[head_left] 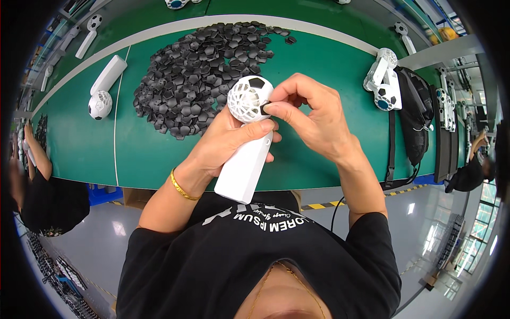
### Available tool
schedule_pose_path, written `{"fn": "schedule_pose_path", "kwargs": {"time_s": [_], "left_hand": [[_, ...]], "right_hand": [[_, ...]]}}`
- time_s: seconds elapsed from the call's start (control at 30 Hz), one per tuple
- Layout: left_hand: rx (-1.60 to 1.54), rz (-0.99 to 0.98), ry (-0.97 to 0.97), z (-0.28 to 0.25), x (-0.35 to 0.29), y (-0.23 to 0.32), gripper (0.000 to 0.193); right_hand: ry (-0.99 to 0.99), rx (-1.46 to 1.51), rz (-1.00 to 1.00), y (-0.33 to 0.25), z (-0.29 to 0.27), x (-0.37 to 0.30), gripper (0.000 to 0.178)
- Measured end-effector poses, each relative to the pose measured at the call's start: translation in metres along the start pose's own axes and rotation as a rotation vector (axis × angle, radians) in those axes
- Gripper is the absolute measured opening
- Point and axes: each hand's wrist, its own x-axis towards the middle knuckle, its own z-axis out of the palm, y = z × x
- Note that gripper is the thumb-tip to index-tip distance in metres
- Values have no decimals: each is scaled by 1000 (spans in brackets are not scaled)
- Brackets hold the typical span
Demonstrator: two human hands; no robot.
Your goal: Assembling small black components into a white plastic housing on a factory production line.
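A white handheld fan (245, 166) with a ball-shaped grille head (245, 101), patterned like a football, is tilted in front of me. My left hand (229, 139) is closed round it where the head meets the handle, thumb across the front. At the right side of the head, my right hand (313, 114) pinches a small black pentagon piece (264, 108) between thumb and forefinger, against the ball. Fingertips hide part of that piece, so I cannot tell how far it sits in the ball. Another black pentagon (257, 83) shows at the head's top.
A large heap of black pentagon pieces (186, 74) lies on the green table (154, 165) beyond my hands. One similar fan (101, 101) lies at the left; several stand or lie at the right (387, 87), beside a black bag (414, 117). Other people work at both sides.
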Motion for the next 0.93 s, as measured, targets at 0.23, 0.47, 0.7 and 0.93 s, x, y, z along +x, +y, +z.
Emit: {"fn": "schedule_pose_path", "kwargs": {"time_s": [0.23, 0.47, 0.7, 0.93], "left_hand": [[58, -22, -28, 9, 3, 8, 35], [154, -130, 5, 7, -2, 20, 44], [291, -71, -112, 31, 35, 75, 49], [559, 45, -24, 12, 164, 140, 58]], "right_hand": [[-46, -19, 26, -3, -13, 6, 22], [-111, -121, -9, 2, -18, 17, 35], [137, -59, -163, -9, -45, 32, 38], [-171, 274, -759, -55, -49, 34, 23]]}}
